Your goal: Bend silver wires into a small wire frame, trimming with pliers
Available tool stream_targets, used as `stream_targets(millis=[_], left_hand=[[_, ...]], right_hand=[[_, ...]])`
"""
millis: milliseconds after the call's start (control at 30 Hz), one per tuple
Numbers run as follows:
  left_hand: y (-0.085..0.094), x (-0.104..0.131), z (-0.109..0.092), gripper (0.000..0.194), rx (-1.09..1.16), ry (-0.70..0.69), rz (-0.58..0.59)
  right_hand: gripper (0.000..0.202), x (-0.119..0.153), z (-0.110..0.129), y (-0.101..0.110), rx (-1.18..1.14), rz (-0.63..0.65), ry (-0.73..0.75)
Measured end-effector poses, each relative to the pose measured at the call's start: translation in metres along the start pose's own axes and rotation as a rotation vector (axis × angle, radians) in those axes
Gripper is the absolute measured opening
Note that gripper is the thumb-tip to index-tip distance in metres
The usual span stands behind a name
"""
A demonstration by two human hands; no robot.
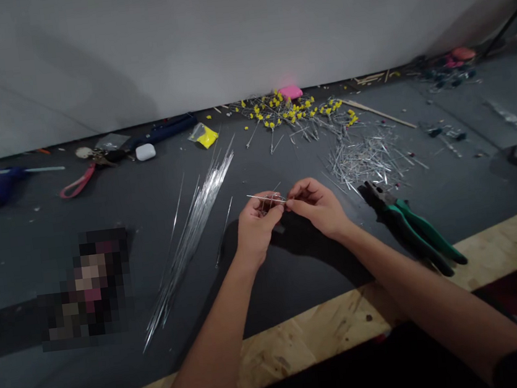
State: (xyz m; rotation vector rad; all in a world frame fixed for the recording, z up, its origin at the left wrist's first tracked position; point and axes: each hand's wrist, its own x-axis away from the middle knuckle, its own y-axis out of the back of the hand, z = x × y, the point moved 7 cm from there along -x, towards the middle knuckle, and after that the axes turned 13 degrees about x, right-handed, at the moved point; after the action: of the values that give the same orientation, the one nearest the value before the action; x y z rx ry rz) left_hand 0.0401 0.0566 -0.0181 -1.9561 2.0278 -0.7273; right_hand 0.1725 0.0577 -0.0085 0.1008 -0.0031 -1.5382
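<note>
Both hands meet over the middle of the dark table, close together. My left hand [259,222] is closed, with thumb and fingers pinching thin pieces of silvery wire [261,198]. My right hand [316,206] is closed as well, its thumb and forefinger pinched at the right end of the same wire. How the wire pieces are joined is too small to tell. Left of my hands lies a bundle of long straight wires [196,220], with one separate wire [225,229] nearer my left hand. Green-handled pliers [406,224] lie right of my right hand.
A heap of short cut wires [366,153] lies behind the pliers. Farther back are wire pieces with yellow tips [286,113], a pink lump [290,92] and a yellow packet [205,136]. Keys with a pink strap [80,182] and a white case [145,152] sit back left. A wooden edge [311,331] runs along the front.
</note>
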Motion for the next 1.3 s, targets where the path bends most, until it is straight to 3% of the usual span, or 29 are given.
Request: stream_targets(millis=[133,700,1033,1300], left_hand=[[0.0,0.0,0.002,0.022,0.018,0.023,0.001],[-0.003,-0.001,0.004,0.021,0.125,0.072,0.014],[-0.005,0.0,0.003,0.023,0.159,0.121,0.002],[-0.007,0.002,0.003,0.025,0.18,0.146,0.015]], right_hand=[[0.016,0.002,0.007,0.002,0.075,-0.064,0.059],[0.017,0.004,0.005,0.006,0.083,-0.123,0.073],[0.024,0.0,-0.004,-0.003,-0.114,0.036,-0.043],[0.026,-0.001,-0.009,-0.005,-0.186,0.076,-0.071]])
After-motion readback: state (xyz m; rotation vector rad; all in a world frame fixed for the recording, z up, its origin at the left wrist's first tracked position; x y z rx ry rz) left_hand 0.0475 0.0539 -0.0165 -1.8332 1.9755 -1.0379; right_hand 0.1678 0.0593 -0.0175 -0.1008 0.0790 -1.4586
